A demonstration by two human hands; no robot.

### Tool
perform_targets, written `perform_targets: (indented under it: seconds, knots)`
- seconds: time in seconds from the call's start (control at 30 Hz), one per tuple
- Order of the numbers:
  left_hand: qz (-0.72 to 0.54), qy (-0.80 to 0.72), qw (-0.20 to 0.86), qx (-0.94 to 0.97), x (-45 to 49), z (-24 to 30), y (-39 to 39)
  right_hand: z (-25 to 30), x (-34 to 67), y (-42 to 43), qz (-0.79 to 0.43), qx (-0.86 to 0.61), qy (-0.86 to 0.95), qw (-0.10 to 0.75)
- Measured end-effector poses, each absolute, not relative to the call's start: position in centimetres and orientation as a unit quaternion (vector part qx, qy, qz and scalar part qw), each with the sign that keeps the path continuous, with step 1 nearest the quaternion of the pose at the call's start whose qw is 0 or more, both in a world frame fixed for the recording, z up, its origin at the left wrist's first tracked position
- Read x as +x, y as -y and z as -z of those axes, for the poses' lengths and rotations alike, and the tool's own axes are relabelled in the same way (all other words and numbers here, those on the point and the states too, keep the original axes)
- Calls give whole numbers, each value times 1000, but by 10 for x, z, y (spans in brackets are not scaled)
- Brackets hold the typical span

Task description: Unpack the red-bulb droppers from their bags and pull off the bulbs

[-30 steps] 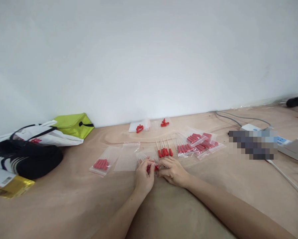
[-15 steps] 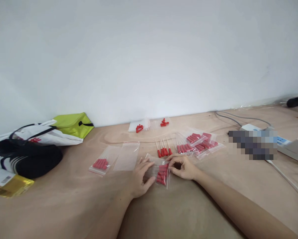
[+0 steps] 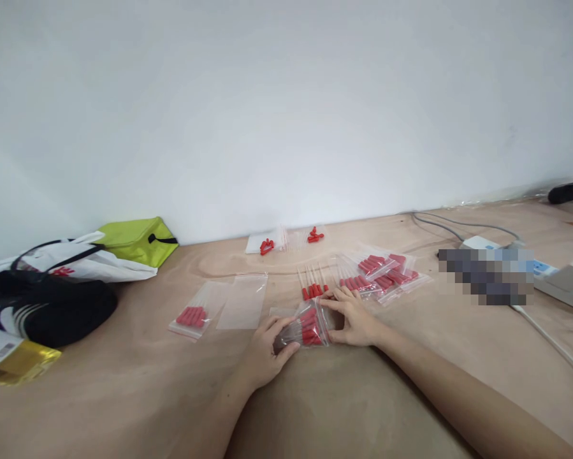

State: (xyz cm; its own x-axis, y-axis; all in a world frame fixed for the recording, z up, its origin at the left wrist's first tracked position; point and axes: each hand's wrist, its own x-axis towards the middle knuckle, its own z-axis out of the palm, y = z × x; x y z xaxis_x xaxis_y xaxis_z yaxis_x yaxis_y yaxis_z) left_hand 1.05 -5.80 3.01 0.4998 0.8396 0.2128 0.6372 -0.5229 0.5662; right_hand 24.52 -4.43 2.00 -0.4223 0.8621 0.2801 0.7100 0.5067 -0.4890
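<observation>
Between my hands is a clear zip bag [image 3: 310, 328] holding several thin sticks with red handles, its zip edge toward the right. My left hand [image 3: 267, 350] grips the bag's left end, thumb below and fingers above. My right hand [image 3: 350, 319] is closed on the zip edge, with the thumb low and the fingertips at the top corner. Just behind the bag lie several loose red-handled sticks [image 3: 315, 291]. A pile of filled zip bags [image 3: 384, 274] rests to their right. Left of my hands lie a flat zip bag [image 3: 243, 303] and another filled bag [image 3: 193, 312].
Small red caps [image 3: 267, 246] lie on plastic at the back, near the wall. On the left are a lime-green bag [image 3: 137, 239], a white bag [image 3: 123, 264] and a black cap [image 3: 71, 312]. A power strip [image 3: 549, 271] and cables lie on the right.
My left hand has closed on the bag's left end. The bag has been drawn up and tilted, and my right fingers have spread along its zip edge.
</observation>
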Motion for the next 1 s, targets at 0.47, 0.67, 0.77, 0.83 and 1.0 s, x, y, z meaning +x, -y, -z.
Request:
perform_targets:
  seconds: [0.47, 0.67, 0.77, 0.83, 1.0]
  knots:
    - [-279, -430, 189, 837, 9, -21, 54, -13, 233, 44, -164, -373, 858, 313]
    - [-269, -443, 207, 830, 10, -25, 54, -18, 227, 48, -91, -401, 868, 279]
    - [-264, -453, 219, 823, 11, -28, 54, -20, 229, 48, -84, -404, 866, 284]
    - [-262, -457, 222, 820, 11, -28, 54, -21, 230, 47, -97, -400, 865, 288]
    - [-260, -457, 226, 820, 10, -26, 53, -19, 228, 48, -97, -415, 858, 286]
